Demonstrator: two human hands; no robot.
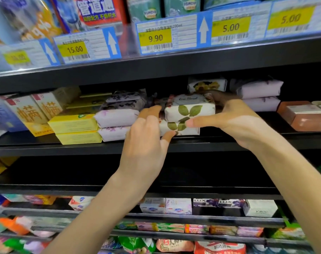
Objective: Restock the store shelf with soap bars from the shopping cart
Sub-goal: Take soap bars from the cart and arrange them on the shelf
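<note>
Left hand (147, 142): fingers curled against the left end of a stack of two white leaf-print soap bars, thumb tip under the lower bar (180, 128), fingertips up at the level of the upper bar (190, 111). It grips the stack from the left side.

Right hand (234, 121): thumb stretched flat across the front, along the seam between the two bars; fingers reach round the right end and behind the upper bar. It holds the stack from the right.

The stack sits on the middle shelf (64, 149), near its front edge, between both hands.

Just left of the stack: lilac-wrapped soap bars (117, 117), stacked. Further left, yellow boxes (73, 123), two high, then white cartons with orange characters (26, 110).

Right of the hand: two pale wrapped bars (258, 94) stacked, with a yellow-flower bar (207, 85) behind the right hand's fingers. Far right, brown-red boxes (302, 116).

Above: price tags (156, 38) reading 15.00, 9.90, 5.00, 5.00. Below: lower shelves with mixed soap packs (178, 206), blurred.
</note>
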